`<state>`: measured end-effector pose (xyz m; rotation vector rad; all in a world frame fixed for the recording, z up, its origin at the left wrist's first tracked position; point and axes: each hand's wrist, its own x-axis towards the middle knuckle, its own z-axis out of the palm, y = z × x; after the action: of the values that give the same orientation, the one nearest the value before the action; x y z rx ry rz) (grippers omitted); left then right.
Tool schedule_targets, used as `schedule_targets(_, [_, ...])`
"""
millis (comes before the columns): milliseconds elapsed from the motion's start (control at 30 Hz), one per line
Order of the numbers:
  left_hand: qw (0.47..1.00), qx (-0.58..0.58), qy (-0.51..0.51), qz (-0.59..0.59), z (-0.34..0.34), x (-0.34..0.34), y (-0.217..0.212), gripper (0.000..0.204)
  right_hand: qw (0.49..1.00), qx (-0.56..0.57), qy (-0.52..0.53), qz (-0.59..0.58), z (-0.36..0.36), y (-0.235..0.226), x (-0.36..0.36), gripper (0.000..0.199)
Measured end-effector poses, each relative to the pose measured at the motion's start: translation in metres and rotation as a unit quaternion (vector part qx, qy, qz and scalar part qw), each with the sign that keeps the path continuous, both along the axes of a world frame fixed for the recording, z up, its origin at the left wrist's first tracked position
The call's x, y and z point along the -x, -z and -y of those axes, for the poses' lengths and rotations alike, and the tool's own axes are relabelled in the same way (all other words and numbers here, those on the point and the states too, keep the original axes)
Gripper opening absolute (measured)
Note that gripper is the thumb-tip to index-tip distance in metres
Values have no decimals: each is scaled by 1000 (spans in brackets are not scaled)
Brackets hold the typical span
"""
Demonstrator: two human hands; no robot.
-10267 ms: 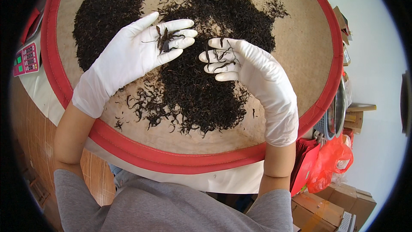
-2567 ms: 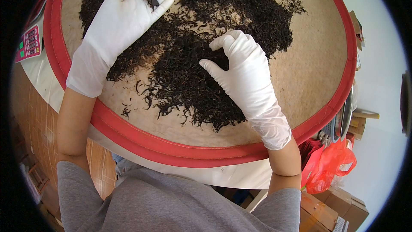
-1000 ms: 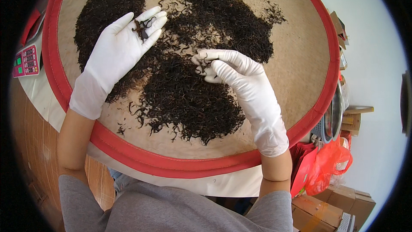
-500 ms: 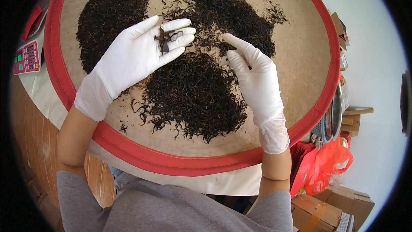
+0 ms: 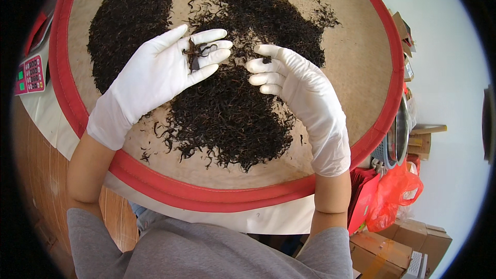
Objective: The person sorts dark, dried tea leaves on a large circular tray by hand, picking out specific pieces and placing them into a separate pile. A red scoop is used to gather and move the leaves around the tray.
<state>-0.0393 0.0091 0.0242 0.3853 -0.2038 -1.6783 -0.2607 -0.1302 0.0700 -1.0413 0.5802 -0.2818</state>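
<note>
My left hand [image 5: 155, 75], in a white glove, is palm up with fingers stretched out. A few dark, twisted tea leaves [image 5: 194, 61] lie across the base of its fingers. To its right, my gloved right hand [image 5: 297, 75] has its fingers apart and slightly bent, pointing left. A dark bit shows in the gap between its upper two digits; whether it is held, I cannot tell. Below and between the hands spreads a heap of dark tea leaves [image 5: 232, 119]. Another loose heap [image 5: 263, 13] lies beyond them, and a denser rounded heap [image 5: 129, 18] is at the far left.
The heaps rest on a large round tray [image 5: 361, 72] with a red cloth rim. A pink calculator [image 5: 32, 75] lies left of it. On the right are a red plastic bag [image 5: 395, 196], cardboard boxes [image 5: 382, 250] and a metal basin [image 5: 400, 129].
My right hand has turned and moved slightly left; several of its fingers now show spread toward the left hand. The left hand stays nearly in place with the leaves on it.
</note>
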Motion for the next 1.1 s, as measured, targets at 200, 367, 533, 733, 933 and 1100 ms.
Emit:
schedule_targets(200, [1000, -10, -3, 2, 0, 2, -1, 58, 982, 148, 81, -91, -16, -5, -8, 23])
schedule_targets(367, [1000, -16, 0, -1, -1, 3, -3, 58, 949, 256, 85, -165, -17, -6, -9, 18])
schedule_targets(533, [1000, 3, 23, -20, 1, 3, 1, 60, 935, 304, 75, -166, -19, -4, -10, 16])
schedule_targets(733, [995, -3, 87, -37, -2, 15, -8, 64, 953, 298, 49, -4, -35, -2, -20, 17])
schedule_targets(933, [996, -8, 88, -17, -3, 19, -1, 64, 941, 333, 30, -50, -44, -15, -23, 24])
schedule_targets(1100, [996, -5, 83, -21, 0, 14, -2, 63, 862, 482, 57, -143, -5, -21, 1, 26])
